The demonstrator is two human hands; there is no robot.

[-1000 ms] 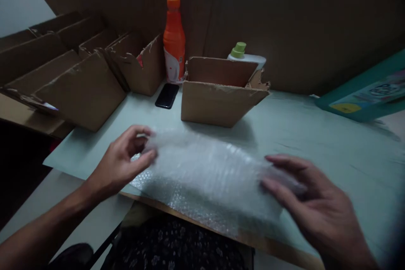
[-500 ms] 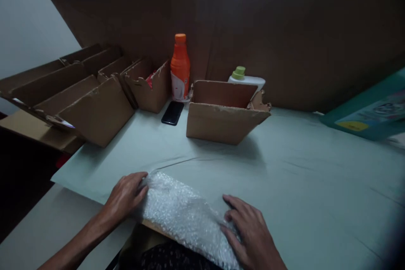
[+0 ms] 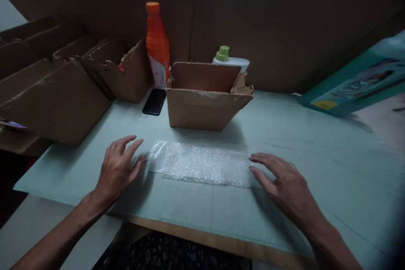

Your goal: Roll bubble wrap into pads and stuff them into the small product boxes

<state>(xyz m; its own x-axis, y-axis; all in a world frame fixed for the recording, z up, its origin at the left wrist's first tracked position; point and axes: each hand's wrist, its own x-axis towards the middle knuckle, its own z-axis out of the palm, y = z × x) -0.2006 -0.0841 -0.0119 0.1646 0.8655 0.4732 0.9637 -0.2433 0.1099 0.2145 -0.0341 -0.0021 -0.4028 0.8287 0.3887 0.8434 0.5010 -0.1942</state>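
Observation:
A folded strip of clear bubble wrap (image 3: 202,163) lies flat on the pale green table cover (image 3: 190,206), in front of a cardboard box. My left hand (image 3: 118,166) hovers just off the strip's left end, fingers spread and holding nothing. At the other end is my right hand (image 3: 281,177), its thumb and fingers apart around the edge of the wrap. Whether the right fingertips touch the plastic I cannot tell.
An open cardboard box (image 3: 205,109) stands behind the wrap. Beyond it are a white bottle with a green cap (image 3: 223,54), an orange bottle (image 3: 157,46) and a black phone (image 3: 154,102). More cardboard boxes (image 3: 63,97) fill the left; a large teal bottle (image 3: 357,80) leans at right.
The bubble wrap has moved from the table's front edge up onto the cover and now lies straight across. Both hands have shifted outward to its ends. The view has tilted down.

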